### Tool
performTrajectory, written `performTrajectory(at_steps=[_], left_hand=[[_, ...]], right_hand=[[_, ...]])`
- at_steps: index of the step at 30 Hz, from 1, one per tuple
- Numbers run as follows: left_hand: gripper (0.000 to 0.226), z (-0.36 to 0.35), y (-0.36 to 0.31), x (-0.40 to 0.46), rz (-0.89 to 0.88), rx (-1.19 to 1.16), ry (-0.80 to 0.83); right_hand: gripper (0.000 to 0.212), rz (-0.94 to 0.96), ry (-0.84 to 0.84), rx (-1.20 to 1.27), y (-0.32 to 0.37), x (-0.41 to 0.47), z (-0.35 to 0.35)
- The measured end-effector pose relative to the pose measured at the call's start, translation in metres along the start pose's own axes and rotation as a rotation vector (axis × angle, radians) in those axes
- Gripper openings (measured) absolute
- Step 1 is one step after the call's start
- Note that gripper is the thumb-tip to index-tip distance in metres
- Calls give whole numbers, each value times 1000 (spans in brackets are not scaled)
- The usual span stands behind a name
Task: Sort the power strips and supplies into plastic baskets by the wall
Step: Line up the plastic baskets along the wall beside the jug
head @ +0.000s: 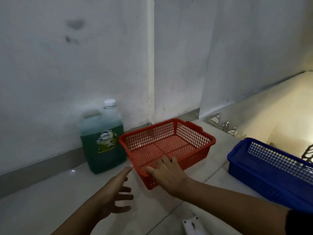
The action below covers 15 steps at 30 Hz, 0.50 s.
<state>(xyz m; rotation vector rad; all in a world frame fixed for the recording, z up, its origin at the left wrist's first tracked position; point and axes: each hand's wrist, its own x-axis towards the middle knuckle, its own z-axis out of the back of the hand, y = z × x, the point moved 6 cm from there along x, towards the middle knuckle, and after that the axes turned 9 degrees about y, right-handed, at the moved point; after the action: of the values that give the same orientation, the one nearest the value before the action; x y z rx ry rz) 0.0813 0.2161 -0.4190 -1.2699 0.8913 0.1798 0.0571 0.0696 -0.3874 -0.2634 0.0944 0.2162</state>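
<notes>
A red plastic basket (166, 147) sits on the pale tiled floor (50, 200), close to the wall (76, 65) where a metal skirting strip runs along the floor's far edge. The basket is empty, its mesh bottom fully visible, and it lies at an angle to the wall. The person's right hand (169, 175) rests over the basket's near rim, with the thumb outside the near corner and the fingers (165, 162) spread and reaching over the rim into the basket; the hand lies on the rim rather than clamped around it. The left hand (116, 192) hovers above the floor just left of the basket's near corner, fingers spread apart and holding nothing, one fingertip almost at the basket's side.

A large jug of green liquid (103, 141) with a white cap stands upright against the wall, just beside the basket's left end. A blue plastic basket (271, 172) lies toward the floor's right edge, apart from the red one; what it contains cannot be made out. At the near edge, part of a white object (193, 224) shows, too cropped to identify.
</notes>
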Motion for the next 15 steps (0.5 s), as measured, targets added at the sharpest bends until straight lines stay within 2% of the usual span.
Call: performTrajectory(at_steps=[3,8,12,15], left_hand=[[63,30,12,-36,-2,-120,-19],[9,107,47,-92,-33,22,-190],[8,176,81,-134,-13,-3,-331],[7,236,115,-165,57,28,-431]], right_hand=[[41,171,-69,-54,69,-17,42],[34,392,-146,-52,168,-23,80],[37,540,-239,-8,221,-11,91],[40,530,-278,77,231,12,79]])
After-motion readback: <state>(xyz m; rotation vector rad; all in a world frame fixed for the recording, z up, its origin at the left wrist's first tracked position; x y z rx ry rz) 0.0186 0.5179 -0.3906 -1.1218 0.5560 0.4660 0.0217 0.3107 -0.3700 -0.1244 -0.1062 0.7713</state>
